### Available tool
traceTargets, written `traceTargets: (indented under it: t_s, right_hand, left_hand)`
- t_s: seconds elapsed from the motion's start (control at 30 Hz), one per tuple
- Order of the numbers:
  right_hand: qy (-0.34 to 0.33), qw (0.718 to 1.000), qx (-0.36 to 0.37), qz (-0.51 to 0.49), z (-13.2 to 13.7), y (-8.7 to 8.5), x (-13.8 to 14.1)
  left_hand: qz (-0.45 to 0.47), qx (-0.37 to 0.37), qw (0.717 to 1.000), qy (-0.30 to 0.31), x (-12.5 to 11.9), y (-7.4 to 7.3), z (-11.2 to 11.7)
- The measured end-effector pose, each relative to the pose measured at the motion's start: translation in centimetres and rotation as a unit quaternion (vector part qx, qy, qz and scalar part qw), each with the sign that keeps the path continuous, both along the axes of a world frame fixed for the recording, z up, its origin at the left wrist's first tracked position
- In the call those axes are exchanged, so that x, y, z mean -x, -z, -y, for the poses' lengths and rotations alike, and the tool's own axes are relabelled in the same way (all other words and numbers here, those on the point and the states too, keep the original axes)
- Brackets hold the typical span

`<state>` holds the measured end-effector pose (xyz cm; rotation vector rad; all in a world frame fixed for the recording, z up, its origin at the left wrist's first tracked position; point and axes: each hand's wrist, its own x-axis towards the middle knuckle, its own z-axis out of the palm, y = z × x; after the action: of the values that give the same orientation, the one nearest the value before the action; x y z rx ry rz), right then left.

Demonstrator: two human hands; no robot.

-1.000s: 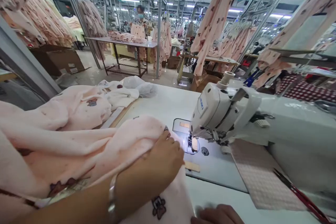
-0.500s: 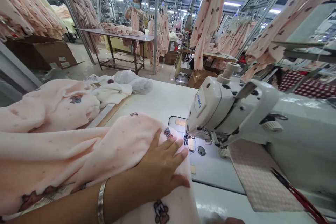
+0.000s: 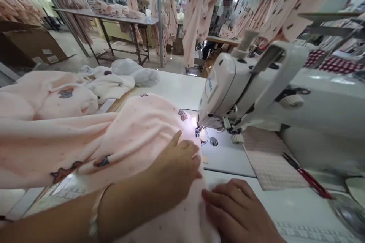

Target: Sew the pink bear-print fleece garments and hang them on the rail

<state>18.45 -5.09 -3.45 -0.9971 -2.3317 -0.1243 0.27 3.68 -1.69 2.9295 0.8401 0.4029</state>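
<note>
A pink fleece garment (image 3: 134, 133) with small bear prints lies across the white sewing table, its edge close to the needle of the white sewing machine (image 3: 228, 87). My left hand (image 3: 176, 171) rests flat on the garment, fingers pressed on the fabric just left of the presser foot (image 3: 199, 131). My right hand (image 3: 236, 209) lies at the bottom, its fingertips touching the garment's right edge; I cannot make out whether they pinch it.
More pink garments (image 3: 57, 95) and a plastic bag (image 3: 134, 70) are piled at the table's left and back. A checked cloth pad (image 3: 265, 155) and red-handled snips (image 3: 306, 176) lie right of the needle. Hanging garments, a work table (image 3: 114, 15) and other people are behind.
My right hand has come up into view to the garment's edge. My left hand stayed on the fabric, its fingers now drawn closer together. The camera has moved nearer to the machine.
</note>
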Motion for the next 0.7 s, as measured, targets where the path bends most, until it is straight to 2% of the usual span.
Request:
traceTargets:
  t_s: [0.1,0.17,0.37,0.57,0.7]
  right_hand:
    - [-0.014,0.999,0.038,-0.015,0.4,-0.4,-0.5]
    - [-0.033,0.997,0.067,0.0,0.4,-1.1,-0.9]
    - [-0.075,0.99,0.096,0.073,0.3,-2.7,-1.6]
    - [-0.071,0.994,0.075,0.029,1.5,-2.1,-1.4]
    - [-0.063,0.994,0.037,0.079,2.3,-1.4,-1.5]
  left_hand:
    - [0.019,0.016,0.999,-0.034,0.5,0.4,4.1]
    - [0.022,0.024,0.999,-0.028,0.9,0.8,5.3]
    - [-0.001,0.062,0.998,0.029,2.2,0.7,4.2]
    - [0.001,0.058,0.998,0.037,2.2,0.8,4.5]
    - [0.016,0.021,0.999,0.038,2.1,0.8,4.8]
